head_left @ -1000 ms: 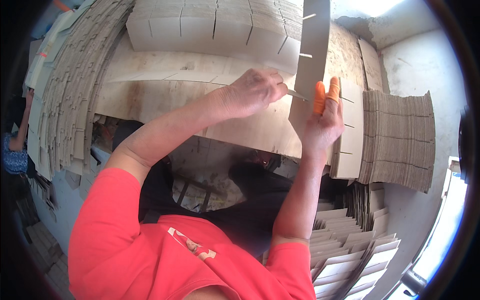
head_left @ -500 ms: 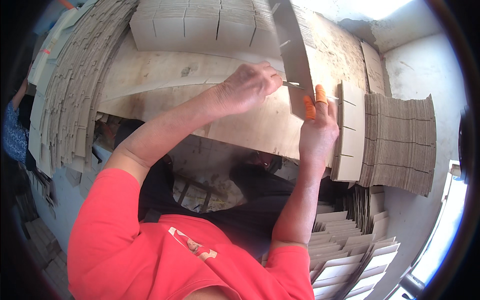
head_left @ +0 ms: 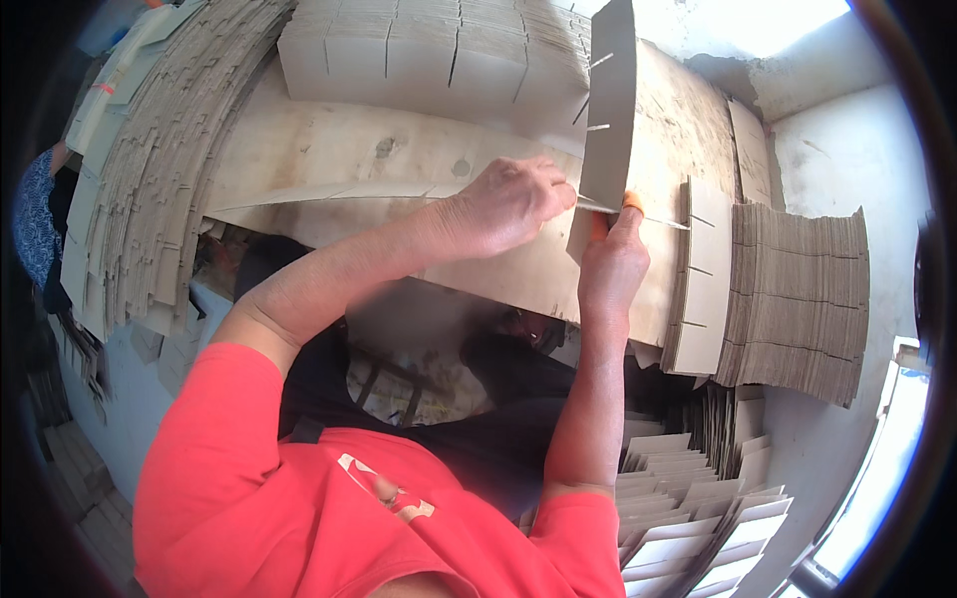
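My right hand, with orange covers on two fingers, is closed on the near end of a slotted cardboard strip that points away from me. My left hand is closed in a pinch just left of that strip. Between its fingers is a second, long cardboard strip, standing on edge and running left along the board. The two strips meet crosswise between my hands; whether their slots are engaged is hidden by the fingers.
Stacks of slotted cardboard strips stand at the back, the left and the right of the wooden board. A short row of strips sits at its right edge. Assembled dividers lie lower right. Another person's patterned sleeve shows far left.
My right hand and its strip have shifted slightly nearer and left, and the strip now stands straighter. My left hand has moved a little nearer and right. The view has shifted slightly.
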`<state>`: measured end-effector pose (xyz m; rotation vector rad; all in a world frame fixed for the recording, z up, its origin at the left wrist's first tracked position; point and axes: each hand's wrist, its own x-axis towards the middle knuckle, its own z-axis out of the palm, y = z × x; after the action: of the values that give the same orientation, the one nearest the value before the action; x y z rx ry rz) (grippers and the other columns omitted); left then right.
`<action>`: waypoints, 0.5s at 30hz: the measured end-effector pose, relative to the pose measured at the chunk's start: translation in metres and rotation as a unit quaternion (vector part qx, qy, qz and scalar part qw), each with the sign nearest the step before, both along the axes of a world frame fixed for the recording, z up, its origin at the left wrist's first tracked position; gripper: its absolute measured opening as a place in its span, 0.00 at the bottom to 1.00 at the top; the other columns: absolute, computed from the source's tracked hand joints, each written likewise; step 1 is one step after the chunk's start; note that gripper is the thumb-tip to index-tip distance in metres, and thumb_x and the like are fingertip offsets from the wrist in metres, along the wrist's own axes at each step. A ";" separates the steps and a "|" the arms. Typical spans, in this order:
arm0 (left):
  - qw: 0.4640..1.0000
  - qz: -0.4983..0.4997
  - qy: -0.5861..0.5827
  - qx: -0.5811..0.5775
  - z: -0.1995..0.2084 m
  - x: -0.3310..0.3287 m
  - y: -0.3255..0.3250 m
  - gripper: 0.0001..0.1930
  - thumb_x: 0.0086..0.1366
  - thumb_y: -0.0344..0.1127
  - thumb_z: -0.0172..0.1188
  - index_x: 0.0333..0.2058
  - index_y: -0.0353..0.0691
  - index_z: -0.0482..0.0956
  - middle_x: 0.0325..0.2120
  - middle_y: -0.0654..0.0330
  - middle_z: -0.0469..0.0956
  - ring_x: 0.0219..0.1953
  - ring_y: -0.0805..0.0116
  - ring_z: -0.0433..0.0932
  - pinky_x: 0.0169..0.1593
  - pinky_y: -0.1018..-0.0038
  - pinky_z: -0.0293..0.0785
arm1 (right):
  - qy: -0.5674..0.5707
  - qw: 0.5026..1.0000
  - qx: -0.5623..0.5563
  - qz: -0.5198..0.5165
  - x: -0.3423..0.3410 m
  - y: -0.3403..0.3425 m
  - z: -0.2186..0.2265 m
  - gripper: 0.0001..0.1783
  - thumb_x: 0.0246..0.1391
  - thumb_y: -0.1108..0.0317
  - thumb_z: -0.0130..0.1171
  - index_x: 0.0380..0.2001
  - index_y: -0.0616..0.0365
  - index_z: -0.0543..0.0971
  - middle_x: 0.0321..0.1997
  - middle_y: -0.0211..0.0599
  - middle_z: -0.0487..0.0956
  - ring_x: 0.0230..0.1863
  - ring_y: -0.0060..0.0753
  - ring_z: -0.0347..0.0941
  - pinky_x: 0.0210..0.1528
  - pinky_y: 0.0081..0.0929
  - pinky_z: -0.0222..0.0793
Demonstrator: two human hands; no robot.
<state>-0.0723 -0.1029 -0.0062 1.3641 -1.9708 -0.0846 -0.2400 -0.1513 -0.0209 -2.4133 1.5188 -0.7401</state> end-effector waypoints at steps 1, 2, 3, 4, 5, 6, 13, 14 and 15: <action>1.000 -0.016 0.004 0.022 0.001 0.001 0.001 0.05 0.52 0.29 0.60 0.24 0.34 0.74 0.22 0.55 0.74 0.29 0.57 0.74 0.33 0.65 0.72 | -0.010 1.000 0.003 0.002 0.000 -0.001 -0.002 0.19 0.57 0.73 0.51 0.52 0.62 0.64 0.29 0.51 0.79 0.28 0.53 0.77 0.28 0.43 0.71; 0.998 -0.033 0.008 0.044 0.002 0.003 0.002 0.07 0.53 0.32 0.62 0.25 0.34 0.75 0.23 0.55 0.75 0.30 0.57 0.74 0.34 0.65 0.73 | -0.020 1.000 0.007 0.004 0.001 -0.002 -0.005 0.18 0.57 0.73 0.51 0.51 0.63 0.65 0.29 0.50 0.79 0.28 0.53 0.77 0.28 0.43 0.71; 0.994 -0.045 0.027 0.097 0.008 0.008 -0.001 0.10 0.52 0.35 0.65 0.26 0.34 0.76 0.23 0.54 0.75 0.30 0.57 0.74 0.34 0.65 0.73 | -0.030 0.999 0.011 0.006 0.000 -0.003 -0.007 0.17 0.57 0.73 0.52 0.49 0.63 0.66 0.29 0.50 0.79 0.27 0.53 0.77 0.28 0.44 0.71; 0.985 -0.058 0.047 0.153 0.018 0.015 -0.007 0.14 0.51 0.38 0.67 0.27 0.34 0.76 0.24 0.53 0.76 0.31 0.57 0.75 0.35 0.65 0.73 | -0.034 0.999 0.018 -0.010 -0.002 -0.002 -0.006 0.17 0.57 0.73 0.52 0.50 0.63 0.66 0.30 0.50 0.79 0.28 0.53 0.77 0.29 0.43 0.71; 0.973 -0.072 0.066 0.208 0.028 0.024 -0.016 0.17 0.50 0.42 0.69 0.28 0.33 0.77 0.25 0.52 0.77 0.31 0.57 0.75 0.36 0.65 0.73 | -0.037 0.999 0.025 -0.027 -0.003 0.000 -0.001 0.17 0.57 0.72 0.52 0.50 0.62 0.66 0.30 0.51 0.79 0.29 0.53 0.77 0.30 0.43 0.72; 0.975 -0.029 0.068 0.208 0.041 0.033 -0.025 0.23 0.46 0.48 0.71 0.29 0.33 0.77 0.26 0.51 0.77 0.31 0.56 0.76 0.37 0.64 0.73 | -0.042 0.998 0.033 -0.044 -0.005 0.002 0.001 0.18 0.57 0.72 0.52 0.50 0.62 0.66 0.31 0.51 0.79 0.30 0.54 0.78 0.30 0.42 0.72; 0.956 0.185 -0.228 0.025 -0.018 0.087 -0.126 0.23 0.50 0.45 0.70 0.35 0.35 0.71 0.34 0.56 0.73 0.44 0.60 0.70 0.46 0.68 0.69 | -0.108 0.992 -0.027 -0.052 -0.001 0.006 0.007 0.18 0.57 0.76 0.53 0.51 0.59 0.68 0.35 0.50 0.81 0.34 0.49 0.80 0.36 0.34 0.74; 0.950 0.198 -0.241 0.018 -0.030 0.088 -0.135 0.21 0.49 0.43 0.69 0.34 0.36 0.71 0.34 0.57 0.73 0.44 0.60 0.70 0.46 0.68 0.68 | -0.109 0.992 -0.033 -0.048 -0.001 0.006 0.006 0.18 0.57 0.75 0.53 0.51 0.59 0.68 0.35 0.49 0.81 0.34 0.48 0.80 0.36 0.34 0.74; 0.945 0.208 -0.253 0.011 -0.039 0.086 -0.141 0.19 0.49 0.41 0.69 0.33 0.36 0.71 0.33 0.57 0.73 0.43 0.60 0.70 0.47 0.69 0.68 | -0.109 0.992 -0.038 -0.048 -0.004 0.005 0.004 0.18 0.57 0.75 0.54 0.51 0.59 0.68 0.35 0.49 0.81 0.34 0.48 0.80 0.36 0.33 0.74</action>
<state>0.0136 -0.2443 -0.0457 1.9303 -2.0250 0.4887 -0.2436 -0.1459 -0.0172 -2.2370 1.5511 -1.0604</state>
